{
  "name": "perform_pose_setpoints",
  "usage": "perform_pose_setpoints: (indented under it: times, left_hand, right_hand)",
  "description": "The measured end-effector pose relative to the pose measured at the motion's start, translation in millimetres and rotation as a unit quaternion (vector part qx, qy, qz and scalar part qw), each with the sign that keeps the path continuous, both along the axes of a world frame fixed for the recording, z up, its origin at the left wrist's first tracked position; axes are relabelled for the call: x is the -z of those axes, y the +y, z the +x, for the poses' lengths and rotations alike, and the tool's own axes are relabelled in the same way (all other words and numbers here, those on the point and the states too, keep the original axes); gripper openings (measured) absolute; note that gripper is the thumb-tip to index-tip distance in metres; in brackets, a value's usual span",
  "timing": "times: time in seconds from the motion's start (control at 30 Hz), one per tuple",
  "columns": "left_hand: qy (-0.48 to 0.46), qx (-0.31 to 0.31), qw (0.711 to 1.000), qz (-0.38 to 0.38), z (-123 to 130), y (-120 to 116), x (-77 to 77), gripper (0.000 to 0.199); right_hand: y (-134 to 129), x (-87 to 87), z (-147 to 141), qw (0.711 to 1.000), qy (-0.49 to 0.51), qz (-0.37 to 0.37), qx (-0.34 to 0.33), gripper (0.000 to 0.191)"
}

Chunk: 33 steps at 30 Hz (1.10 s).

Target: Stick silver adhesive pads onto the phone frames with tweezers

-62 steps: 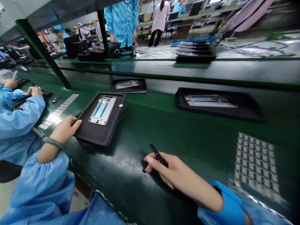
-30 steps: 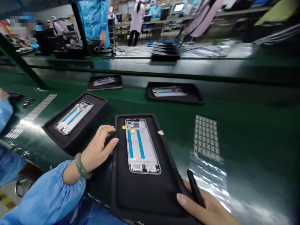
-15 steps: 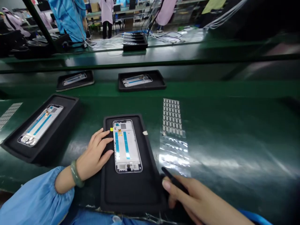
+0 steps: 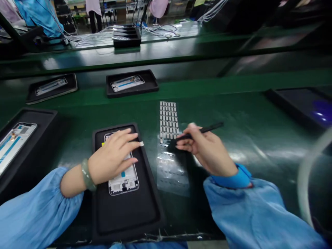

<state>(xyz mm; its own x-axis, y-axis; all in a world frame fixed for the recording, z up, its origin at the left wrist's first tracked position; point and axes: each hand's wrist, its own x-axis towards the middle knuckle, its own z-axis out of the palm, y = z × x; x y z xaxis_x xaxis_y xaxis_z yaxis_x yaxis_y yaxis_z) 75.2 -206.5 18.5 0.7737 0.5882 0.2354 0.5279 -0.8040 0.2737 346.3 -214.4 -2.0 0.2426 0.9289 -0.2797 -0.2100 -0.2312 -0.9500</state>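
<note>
A black tray (image 4: 127, 216) lies in front of me with a white phone frame (image 4: 124, 185) in it. My left hand (image 4: 114, 155), fingers spread, is over the frame and hides its upper part; the fingertips reach the tray's right rim. A bit of yellow shows at the frame's upper left edge. My right hand (image 4: 204, 147) holds a dark pen-like tool (image 4: 212, 127), its lower tip near the bottom edge of a sheet of small grey pieces (image 4: 168, 119). Clear film (image 4: 172, 173) extends below those pieces.
Another tray with a phone frame (image 4: 18, 147) is at the left. Two trays with frames (image 4: 129, 83) (image 4: 52, 86) stand further back. A dark tray (image 4: 298, 100) is at the right, near a pale curved band (image 4: 303, 180). Cables and people are beyond the bench.
The view has turned right. My left hand has moved right, over the phone frame. My right hand has moved up and forward with the tool, from beside the tray to the sheet.
</note>
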Motion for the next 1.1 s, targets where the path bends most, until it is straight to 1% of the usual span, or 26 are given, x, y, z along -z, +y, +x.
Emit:
perform_pose_setpoints:
  times: [0.03,0.1,0.2,0.3,0.47,0.57,0.67,0.77,0.83,0.87,0.9,0.97,1.0,1.07,1.1]
  left_hand:
    - [0.026,0.038,0.999,0.004,11,4,0.1,0.037]
    - [0.07,0.09,0.993,0.016,33,11,3.3,0.039]
    - [0.102,0.13,0.986,0.027,56,17,12.3,0.037]
    - [0.101,0.148,0.984,0.01,64,16,20.5,0.035]
    - [0.085,0.127,0.988,-0.024,63,8,25.4,0.031]
    - [0.081,0.117,0.989,-0.035,64,6,27.2,0.029]
    - [0.068,0.115,0.99,-0.035,65,6,28.2,0.027]
    - [0.006,0.099,0.993,-0.058,60,7,21.8,0.024]
    - [-0.079,0.045,0.989,-0.114,53,6,12.3,0.023]
    - [-0.131,0.007,0.979,-0.156,49,5,6.7,0.023]
    - [-0.184,-0.033,0.961,-0.204,44,3,1.1,0.022]
    - [-0.277,-0.102,0.907,-0.301,36,-1,-8.4,0.019]
    - [-0.311,-0.126,0.877,-0.344,31,-3,-11.9,0.016]
    - [-0.359,-0.16,0.823,-0.41,23,-7,-16.5,0.012]
    - [-0.374,-0.172,0.802,-0.433,19,-9,-17.8,0.013]
  right_hand:
    - [3,3.0,-3,1.0,-0.009,0.005,0.001,0.041]
    - [5,7.3,-9,1.0,-0.02,0.002,-0.006,0.04]
    - [6,10.0,-15,0.999,-0.033,-0.018,-0.008,0.038]
    - [6,10.4,-20,0.998,-0.058,-0.025,-0.007,0.037]
    - [8,9.4,-24,0.997,-0.069,-0.034,-0.016,0.037]
    - [9,4.8,-21,0.999,-0.035,-0.038,-0.013,0.036]
    - [10,-4.1,-17,0.999,0.007,-0.028,-0.023,0.038]
    - [9,-15.5,-21,0.999,0.02,0.003,-0.034,0.039]
    - [8,-22.9,-31,0.999,0.015,0.026,-0.041,0.037]
    - [7,-26.4,-37,0.998,0.013,0.035,-0.048,0.037]
    - [7,-29.6,-45,0.997,0.013,0.043,-0.055,0.036]
    - [7,-35.4,-63,0.995,0.022,0.056,-0.074,0.035]
    - [7,-37.9,-72,0.994,0.028,0.064,-0.085,0.035]
    - [7,-42.2,-88,0.99,0.025,0.084,-0.111,0.033]
    - [7,-44.0,-95,0.987,0.011,0.1,-0.125,0.032]
